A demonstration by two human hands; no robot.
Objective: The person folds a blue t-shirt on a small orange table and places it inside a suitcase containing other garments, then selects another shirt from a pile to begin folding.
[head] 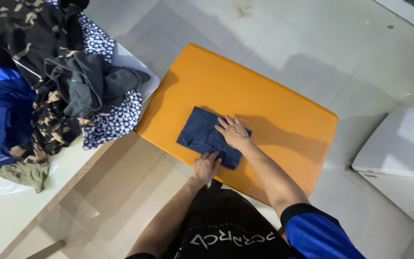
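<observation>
Looking down from the head camera, a folded dark navy cloth garment (206, 135) lies near the middle of the near edge of the orange rectangular bench (274, 96). The right hand (235, 133) rests flat on it, fingers spread, clasping nothing; the left hand (206, 166) presses its near corner at the bench edge, its grip likewise open and flat. Such cloth looks light, soft and limp, likely to sag or unfold unless taken by a folded edge or scooped from beneath. Bare orange surface stretches toward the far and right edges. Left of the bench, a heap of mixed crumpled clothes (58, 91) crowds a white table (5, 211).
</observation>
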